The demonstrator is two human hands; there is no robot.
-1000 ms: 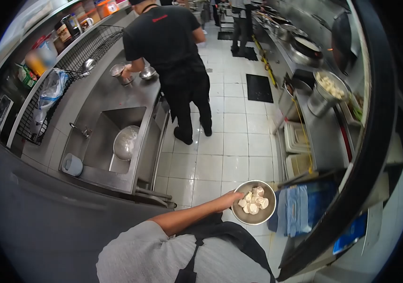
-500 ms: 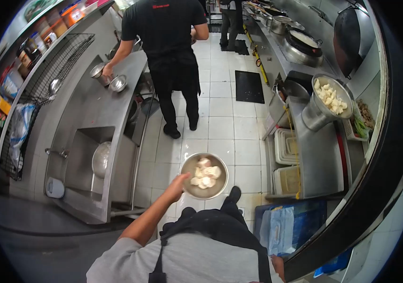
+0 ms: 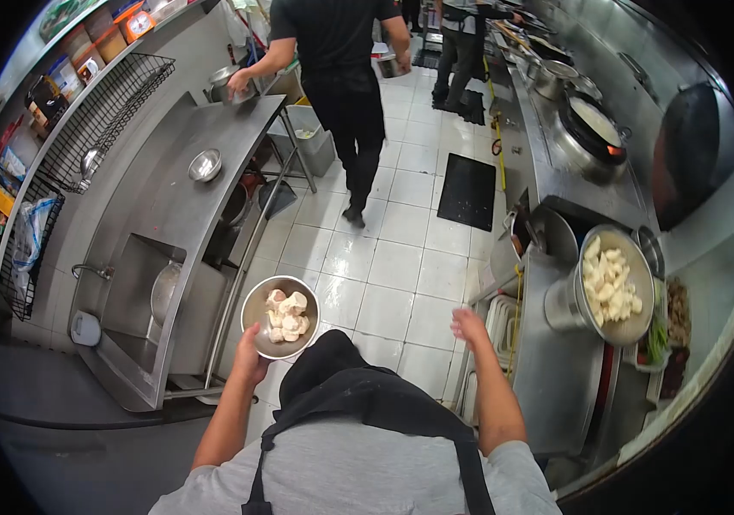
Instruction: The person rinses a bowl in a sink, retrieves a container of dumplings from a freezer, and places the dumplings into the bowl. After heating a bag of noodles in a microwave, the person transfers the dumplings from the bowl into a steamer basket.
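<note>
My left hand (image 3: 251,354) grips the near left side of a round metal bowl (image 3: 253,296), its thumb at the rim. Several pale, rounded lumps of food (image 3: 288,314) lie inside; their kind I cannot make out. Over the tiled floor, to the right of my body, my right hand (image 3: 468,327) is raised and holds nothing, its fingers partly apart. A metal colander-like bowl (image 3: 558,300) is on the right-hand counter beyond that hand, full of pale yellowish chunks (image 3: 614,287).
On the left stand a steel counter (image 3: 161,206) with a small metal bowl (image 3: 205,165) and a sink (image 3: 122,300). A co-worker (image 3: 333,86) in black is ahead, another person (image 3: 461,51) farther off. A black mat (image 3: 467,190) lies on the floor; a wok (image 3: 594,120) is right.
My bowl has moved left in view, and my right hand has come up into sight. The co-worker has moved farther away with a metal container, leaving the small bowl on the counter.
</note>
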